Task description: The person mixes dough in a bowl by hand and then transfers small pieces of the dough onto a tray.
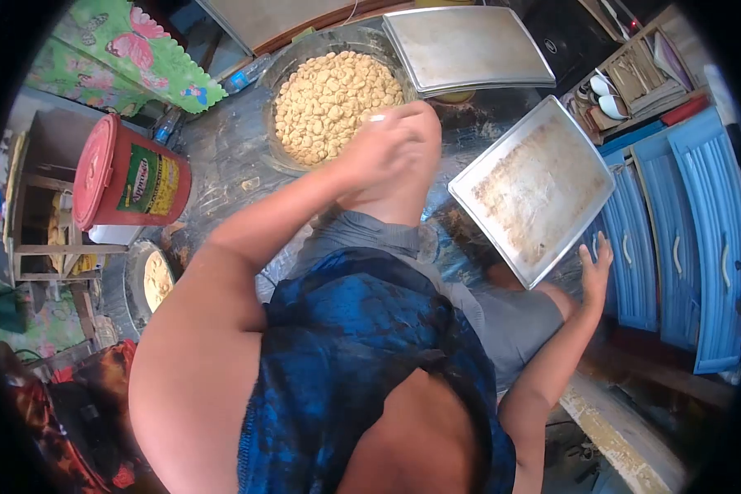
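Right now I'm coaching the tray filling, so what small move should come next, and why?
Probably carry the left hand, closed near the bowl of dough pieces, across to the tilted tray. The tray shows only crumbs, and the right hand rests at its lower edge, seemingly steadying it.

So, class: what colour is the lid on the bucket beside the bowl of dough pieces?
Red, seen in the head view: the lid tops the bucket.

Bowl point(281, 140) w/ dough pieces point(331, 103) betw. bucket point(128, 181) at left & tray point(535, 188) at right.
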{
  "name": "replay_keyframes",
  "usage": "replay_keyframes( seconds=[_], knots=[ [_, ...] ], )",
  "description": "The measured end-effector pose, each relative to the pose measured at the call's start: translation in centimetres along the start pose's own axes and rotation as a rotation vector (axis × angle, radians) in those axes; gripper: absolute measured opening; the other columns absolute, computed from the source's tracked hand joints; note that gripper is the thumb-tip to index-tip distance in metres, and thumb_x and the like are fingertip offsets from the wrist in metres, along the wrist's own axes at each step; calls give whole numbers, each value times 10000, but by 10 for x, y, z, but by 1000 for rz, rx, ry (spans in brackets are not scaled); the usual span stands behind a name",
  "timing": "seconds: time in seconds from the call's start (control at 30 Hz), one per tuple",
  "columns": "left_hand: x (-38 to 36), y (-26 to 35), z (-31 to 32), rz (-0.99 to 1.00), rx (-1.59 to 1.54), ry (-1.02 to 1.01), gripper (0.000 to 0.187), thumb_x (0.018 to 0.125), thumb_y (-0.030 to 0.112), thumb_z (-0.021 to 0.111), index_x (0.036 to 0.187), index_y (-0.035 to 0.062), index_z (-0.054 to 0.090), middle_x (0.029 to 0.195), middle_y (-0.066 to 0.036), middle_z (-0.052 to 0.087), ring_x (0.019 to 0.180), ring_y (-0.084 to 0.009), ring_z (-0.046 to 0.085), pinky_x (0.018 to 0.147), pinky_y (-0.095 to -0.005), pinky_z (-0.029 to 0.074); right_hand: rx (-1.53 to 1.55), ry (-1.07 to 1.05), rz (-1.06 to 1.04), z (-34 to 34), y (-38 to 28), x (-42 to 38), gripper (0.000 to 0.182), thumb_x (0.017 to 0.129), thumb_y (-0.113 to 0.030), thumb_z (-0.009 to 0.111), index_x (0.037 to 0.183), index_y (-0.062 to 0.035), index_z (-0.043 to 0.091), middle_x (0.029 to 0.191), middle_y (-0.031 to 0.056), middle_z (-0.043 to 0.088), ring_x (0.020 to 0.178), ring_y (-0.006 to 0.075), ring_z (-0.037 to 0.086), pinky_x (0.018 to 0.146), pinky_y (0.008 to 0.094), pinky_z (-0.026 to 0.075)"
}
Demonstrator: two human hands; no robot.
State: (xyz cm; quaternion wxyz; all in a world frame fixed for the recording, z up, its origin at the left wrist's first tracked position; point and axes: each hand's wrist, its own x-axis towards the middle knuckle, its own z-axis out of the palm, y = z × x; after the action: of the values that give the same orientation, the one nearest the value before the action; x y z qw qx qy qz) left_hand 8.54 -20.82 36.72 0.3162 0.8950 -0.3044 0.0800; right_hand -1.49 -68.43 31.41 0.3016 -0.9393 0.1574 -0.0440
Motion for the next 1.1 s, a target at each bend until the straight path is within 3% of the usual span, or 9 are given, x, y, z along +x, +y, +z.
replay_keyframes(
  seconds=[0.07,0.13,0.27,0.37,0.43,0.6,0.87,0.97,1.1],
  knots=[
    [-42,1,-33,-62,120,-117,254,731,219,628,917,53,578,1157,-156,481,1064,-321,462,920,-405,349,38,41,29,6,35,1,541,809,-208,591,1283,-43,388,1342,222,296,1249,332,279,1027,396,223],
    [-82,1,-43,-92,57,-273,301,722,231,643,954,54,568,1118,-160,479,1055,-337,452,899,-421,355,334,-58,342,5,46,2,506,814,-182,578,1263,-21,410,1299,194,384,1214,297,348,1009,368,256],
    [-135,21,-26,45,130,-202,325,717,213,656,971,60,524,1131,-151,451,1069,-342,426,905,-446,325,530,168,388,-3,-4,-13,471,819,-179,569,1212,49,445,1259,178,446,1179,250,402,983,326,292],
    [-135,24,-18,63,135,-170,249,740,188,636,915,59,515,1077,-161,476,1060,-339,429,908,-437,314,331,132,192,21,35,-7,481,794,-191,598,1197,33,464,1241,180,462,1176,260,405,984,333,291],
    [-112,30,-19,-247,63,-259,207,770,184,607,892,51,506,953,-181,525,1004,-342,476,848,-421,359,209,94,87,19,17,-12,461,782,-182,605,1175,26,486,1211,185,487,1159,266,424,978,331,299],
    [-39,5,-11,-221,-31,-46,205,834,238,525,878,39,498,738,-244,563,755,-410,560,647,-459,424,256,-4,90,26,13,-9,456,782,-168,596,1173,38,480,1165,198,516,1114,287,467,952,344,333],
    [32,-73,-17,-435,139,320,283,818,269,540,977,36,560,970,-214,586,863,-357,571,762,-395,447,287,-83,184,26,23,-20,528,803,-264,580,1252,-37,422,1236,151,470,1086,265,478,856,379,394],
    [32,-58,-18,-357,135,-47,411,757,339,604,1054,57,560,1163,-228,463,1083,-355,455,914,-401,372,301,-85,197,19,26,-28,538,808,-280,569,1267,-51,409,1264,144,447,1097,265,467,853,389,393],
    [16,-98,6,-319,184,-62,451,748,370,608,1069,59,555,1110,-218,490,1066,-350,469,906,-402,379,382,-98,252,20,27,-26,540,813,-274,558,1276,-48,399,1271,120,444,1086,255,466,842,379,393]
  ],
)
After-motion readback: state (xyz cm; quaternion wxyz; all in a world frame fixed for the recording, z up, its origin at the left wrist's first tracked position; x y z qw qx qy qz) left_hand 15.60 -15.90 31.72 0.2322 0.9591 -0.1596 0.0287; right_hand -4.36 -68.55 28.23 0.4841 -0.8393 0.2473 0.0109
